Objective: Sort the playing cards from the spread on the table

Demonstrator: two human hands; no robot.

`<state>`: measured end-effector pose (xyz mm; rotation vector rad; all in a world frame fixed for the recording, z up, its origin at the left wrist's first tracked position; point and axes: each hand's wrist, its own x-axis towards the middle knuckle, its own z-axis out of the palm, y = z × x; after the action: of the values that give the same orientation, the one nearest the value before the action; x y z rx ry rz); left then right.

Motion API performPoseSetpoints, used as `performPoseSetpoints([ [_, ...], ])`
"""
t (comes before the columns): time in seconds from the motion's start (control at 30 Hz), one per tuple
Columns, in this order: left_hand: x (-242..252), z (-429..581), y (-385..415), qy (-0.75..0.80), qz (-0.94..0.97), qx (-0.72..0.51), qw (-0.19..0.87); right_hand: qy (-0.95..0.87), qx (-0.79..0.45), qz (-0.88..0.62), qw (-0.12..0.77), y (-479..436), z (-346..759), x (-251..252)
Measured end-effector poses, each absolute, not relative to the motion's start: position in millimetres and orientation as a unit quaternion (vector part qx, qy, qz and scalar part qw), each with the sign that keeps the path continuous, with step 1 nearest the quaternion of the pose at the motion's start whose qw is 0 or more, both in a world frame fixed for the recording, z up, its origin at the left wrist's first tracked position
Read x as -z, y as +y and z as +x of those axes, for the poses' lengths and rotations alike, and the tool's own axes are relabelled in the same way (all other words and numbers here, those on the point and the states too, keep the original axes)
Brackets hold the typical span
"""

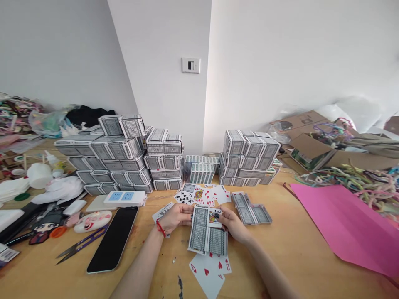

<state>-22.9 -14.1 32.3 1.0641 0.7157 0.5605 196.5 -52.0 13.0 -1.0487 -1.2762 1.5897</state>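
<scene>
My left hand (pixel 175 219), with a red string on the wrist, is closed on the left edge of a folded playing-card piece (pixel 199 230) that shows grey patterned backs. At the piece's upper right, my right hand (pixel 234 225) pinches a face-up picture card (pixel 215 216), its thumb over the front. Whether that card is joined to the piece I cannot tell. Loose heart cards (pixel 207 272) lie just below, partly under the piece. More face-up cards (pixel 204 195) are spread beyond my hands. Right of my right hand rests another folded card piece (pixel 252 209).
Stacked card blocks stand at the left (pixel 115 160) and right (pixel 251 155), with card packs (pixel 202 171) between them. A phone (pixel 114 238), scissors (pixel 81 244) and a power strip (pixel 125 198) lie leftward. Pink paper (pixel 343 228) and tangled cords (pixel 349 182) occupy the right side.
</scene>
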Motion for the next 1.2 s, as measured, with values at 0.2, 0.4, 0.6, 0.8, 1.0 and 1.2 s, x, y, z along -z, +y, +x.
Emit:
performPoseSetpoints([
  [0.2, -30, -23, -14, 0.323, 0.478, -0.262, 0.774, -0.508, -0.63, -0.41, 0.421, -51, 196, -7],
  [0.4, -27, -25, -11, 0.304, 0.466, -0.245, 0.794, -0.518, -0.611, -0.426, 0.42, -51, 196, -5],
  [0.6, -24, -27, -10, 0.298, 0.467, -0.246, 0.795, -0.495, -0.635, -0.408, 0.431, -52, 195, -13],
  [0.8, -27, -28, -10, 0.304, 0.472, -0.24, 0.792, -0.485, -0.649, -0.408, 0.421, -54, 196, -17],
  [1.0, -28, -29, -10, 0.316, 0.47, -0.234, 0.79, -0.471, -0.658, -0.398, 0.433, -54, 196, -18],
  [1.2, -32, -27, -12, 0.324, 0.471, -0.243, 0.784, -0.457, -0.655, -0.405, 0.444, -53, 196, -19],
])
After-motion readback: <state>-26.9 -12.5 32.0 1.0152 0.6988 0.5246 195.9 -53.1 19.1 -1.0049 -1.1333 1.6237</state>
